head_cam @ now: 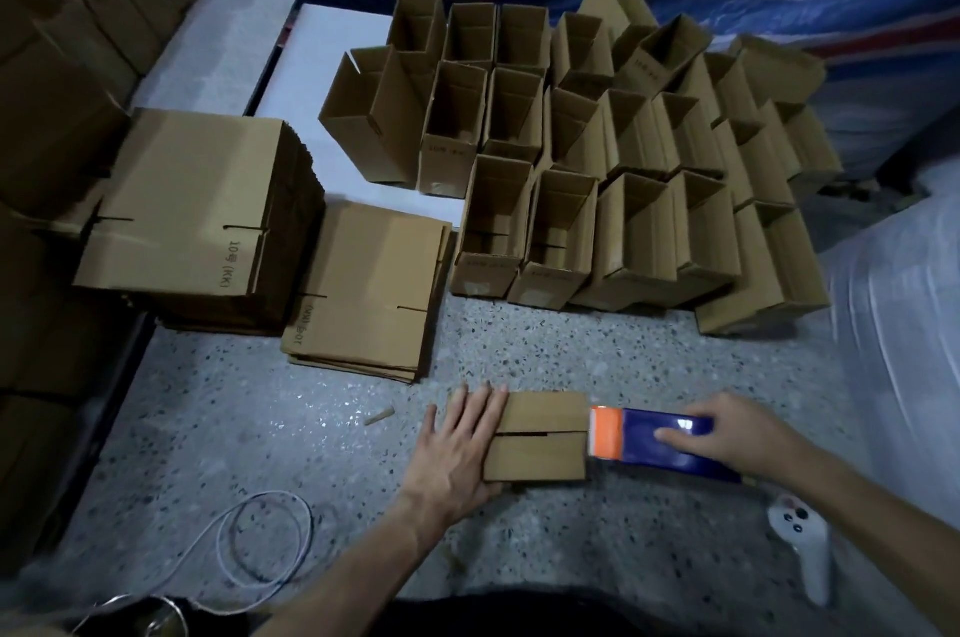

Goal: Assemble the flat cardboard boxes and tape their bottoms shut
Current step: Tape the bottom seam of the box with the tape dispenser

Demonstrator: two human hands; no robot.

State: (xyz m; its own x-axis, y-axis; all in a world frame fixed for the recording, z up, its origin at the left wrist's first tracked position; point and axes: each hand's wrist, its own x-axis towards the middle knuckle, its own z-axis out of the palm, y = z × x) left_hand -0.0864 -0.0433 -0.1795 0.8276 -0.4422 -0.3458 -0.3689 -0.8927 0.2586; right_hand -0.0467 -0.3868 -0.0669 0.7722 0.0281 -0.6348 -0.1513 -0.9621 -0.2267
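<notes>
A small cardboard box [543, 436] stands bottom-up on the speckled floor, its two bottom flaps folded together with the seam showing. My left hand [457, 449] lies flat with straight fingers on the box's left end. My right hand [727, 433] grips a blue and orange tape dispenser [654, 436], whose orange end touches the box's right edge. Two stacks of flat boxes [202, 210] lie to the left, the lower stack [363, 288] nearer the middle.
Several assembled open boxes [613, 168] stand in rows at the back. Tall cardboard piles [57, 80] line the left side. A white controller [802, 543] lies at lower right, a coiled cable [260, 540] at lower left, a cardboard scrap [379, 415] near the box.
</notes>
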